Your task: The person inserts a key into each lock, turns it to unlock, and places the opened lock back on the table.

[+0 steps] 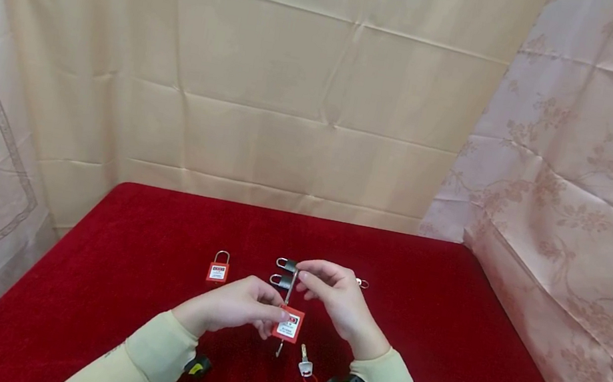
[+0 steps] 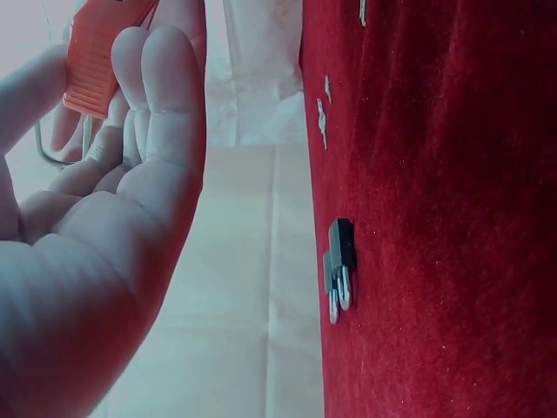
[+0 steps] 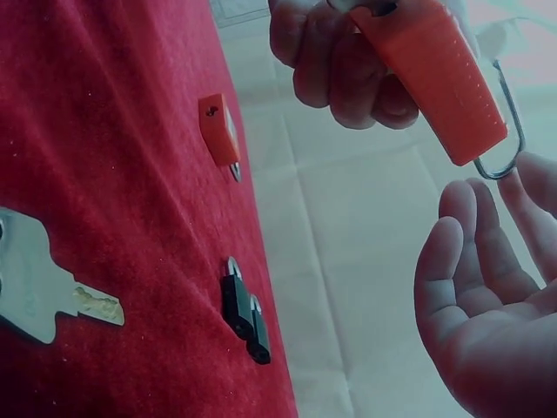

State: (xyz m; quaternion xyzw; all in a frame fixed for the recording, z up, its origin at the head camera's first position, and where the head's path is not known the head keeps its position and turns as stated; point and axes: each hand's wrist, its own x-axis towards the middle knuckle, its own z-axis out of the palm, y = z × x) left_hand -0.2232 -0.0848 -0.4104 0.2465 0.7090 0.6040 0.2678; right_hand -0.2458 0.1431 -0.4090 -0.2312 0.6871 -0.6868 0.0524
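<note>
Evidently, the left hand (image 1: 238, 307) grasps a red lockout padlock (image 1: 289, 331) between thumb and fingers, over the red velvet cloth (image 1: 154, 226), while the right hand's (image 1: 342, 297) thumb and finger pinch its steel shackle (image 1: 290, 290) at 12 o'clock. From that padlock, a silver key (image 1: 305, 368) with a red ring (image 1: 313, 381) lies near at 5 o'clock, two black padlocks (image 1: 280, 281) at 11, and a second red lockout padlock (image 1: 218, 271) at 10.

Left hand (image 1: 244, 306) grips a boxy red padlock with white label (image 1: 287, 328); right hand (image 1: 337, 292) pinches its silver metal shackle (image 1: 291, 288) near the top. On the red fabric-covered surface (image 1: 417, 291): silver metal key (image 1: 305, 367) nearby, small black padlocks (image 1: 284, 282) beyond, second red padlock (image 1: 218, 272) farther left.
</note>
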